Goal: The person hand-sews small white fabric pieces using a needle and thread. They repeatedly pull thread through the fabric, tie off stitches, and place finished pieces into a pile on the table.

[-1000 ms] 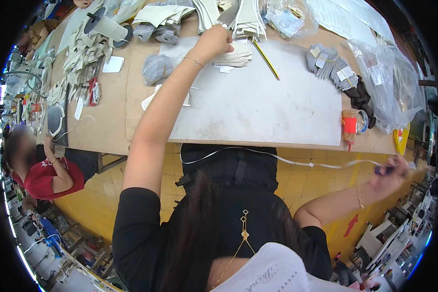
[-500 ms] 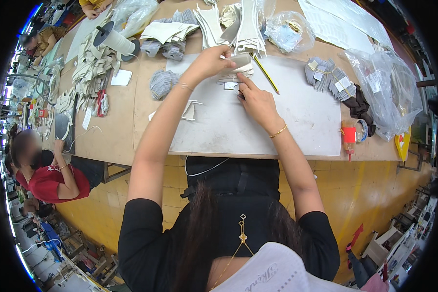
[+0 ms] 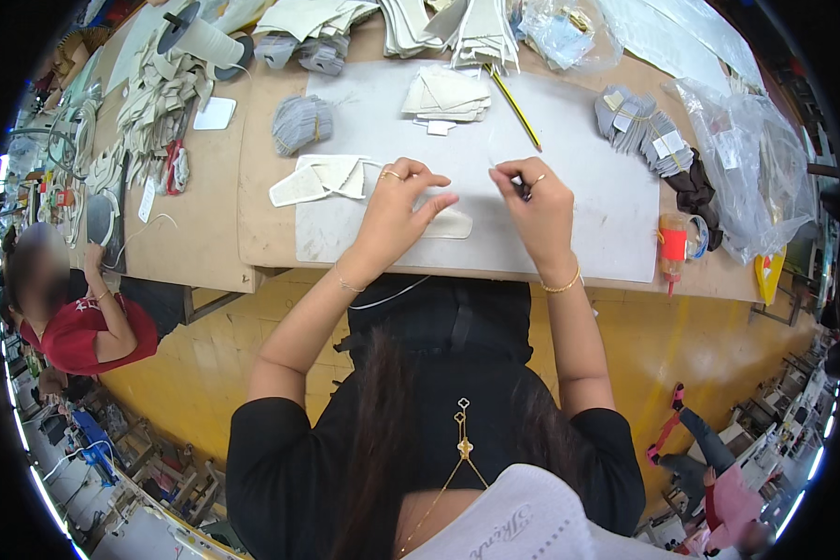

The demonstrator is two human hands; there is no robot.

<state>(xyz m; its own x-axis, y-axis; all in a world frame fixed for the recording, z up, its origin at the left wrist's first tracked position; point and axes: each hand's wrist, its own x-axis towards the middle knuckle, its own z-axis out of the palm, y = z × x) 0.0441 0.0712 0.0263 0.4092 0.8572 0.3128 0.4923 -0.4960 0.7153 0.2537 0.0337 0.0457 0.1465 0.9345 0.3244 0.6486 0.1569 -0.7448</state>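
Note:
My left hand hovers over the pale board, thumb and fingers apart, with nothing visible between them. A cream fabric piece lies flat beside its thumb, partly hidden by the hand. To the right, my right hand is closed; something small and dark shows in its curled fingers, too hidden to name. A faint thin line, maybe thread, rises from its fingertips. Left of my left hand lie overlapping cream cut pieces. Farther off is a stack of cream pieces with a white tag.
A yellow-black pencil lies beyond my right hand. Grey bundles sit left and right. A thread spool stands far left. At right are a red-banded bottle and plastic bags. A person in red sits at left.
Both hands have come back from the cream stack toward the near edge and moved apart. The stack now lies uncovered. A cream piece now lies by my left hand.

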